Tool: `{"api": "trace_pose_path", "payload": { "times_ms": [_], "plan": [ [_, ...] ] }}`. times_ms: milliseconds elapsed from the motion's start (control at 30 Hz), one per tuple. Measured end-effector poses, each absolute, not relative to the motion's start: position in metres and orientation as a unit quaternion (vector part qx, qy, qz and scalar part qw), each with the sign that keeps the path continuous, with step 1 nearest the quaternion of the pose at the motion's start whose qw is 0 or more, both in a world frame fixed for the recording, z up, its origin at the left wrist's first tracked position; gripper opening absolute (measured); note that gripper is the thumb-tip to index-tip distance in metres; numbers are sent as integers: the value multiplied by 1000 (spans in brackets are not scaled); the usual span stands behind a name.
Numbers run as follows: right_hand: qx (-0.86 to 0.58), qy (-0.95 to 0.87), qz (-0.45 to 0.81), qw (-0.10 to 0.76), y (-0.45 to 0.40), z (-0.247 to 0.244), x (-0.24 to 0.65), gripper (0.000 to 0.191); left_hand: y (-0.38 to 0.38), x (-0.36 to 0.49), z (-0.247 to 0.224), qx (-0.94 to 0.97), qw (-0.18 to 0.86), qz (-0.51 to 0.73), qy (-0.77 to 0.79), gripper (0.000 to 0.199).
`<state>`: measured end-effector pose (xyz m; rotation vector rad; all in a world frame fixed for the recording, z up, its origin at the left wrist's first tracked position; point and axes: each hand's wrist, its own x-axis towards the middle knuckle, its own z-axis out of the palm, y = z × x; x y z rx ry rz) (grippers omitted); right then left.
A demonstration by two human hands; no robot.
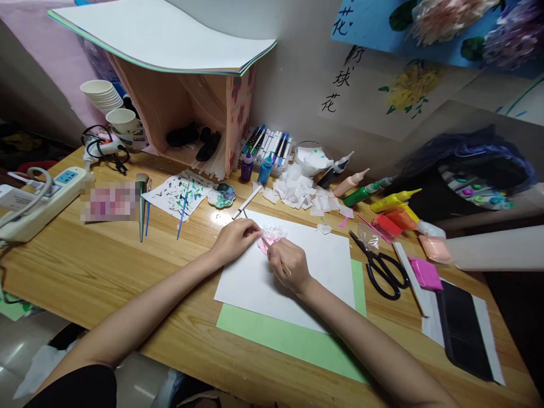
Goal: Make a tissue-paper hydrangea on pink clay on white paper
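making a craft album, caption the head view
Left hand and right hand, the latter holding a thin tan stick, at a ruffled pink-and-white shape on white rectangular paper.

On the table [178,289], a top sheet [327,258] lies over an under sheet [272,334]. A flower [275,233] seems to sit on the top sheet, partly hidden between the left hand [234,239] and the right hand [291,262]. Scissors [371,255] lie to the right, brushes [141,215] to the left, paper bits [295,188] behind. At the back is a box [235,124], with cups [102,95] left, pens [272,143] right and big sheets [170,42] on top.
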<state>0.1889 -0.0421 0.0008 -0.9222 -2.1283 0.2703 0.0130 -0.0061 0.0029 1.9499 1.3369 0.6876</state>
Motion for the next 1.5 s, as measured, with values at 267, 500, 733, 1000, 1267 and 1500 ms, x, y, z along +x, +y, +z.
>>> {"api": "trace_pose_path", "payload": {
  "times_ms": [267, 500, 733, 1000, 1267, 1500],
  "plan": [
    [-380, -838, 110, 377, -39, 2, 188, 39, -7, 13, -1, 740, 326, 274, 520, 16],
    [-494, -752, 207, 385, -31, 13, 178, 45, -9, 14, -1, 741, 322, 282, 517, 15],
    [-529, -679, 318, 397, -27, 24, 179, 53, -9, 15, -2, 732, 321, 284, 529, 16],
    [-434, -785, 226, 380, -32, 13, 192, 47, -8, 15, -5, 731, 318, 285, 532, 15],
    [-446, -787, 234, 357, -24, 16, 185, 50, -8, 16, -3, 734, 314, 284, 531, 15],
    [-570, -627, 349, 400, -8, 27, 170, 57, -9, 16, -2, 741, 314, 279, 524, 15]
  ]
}}
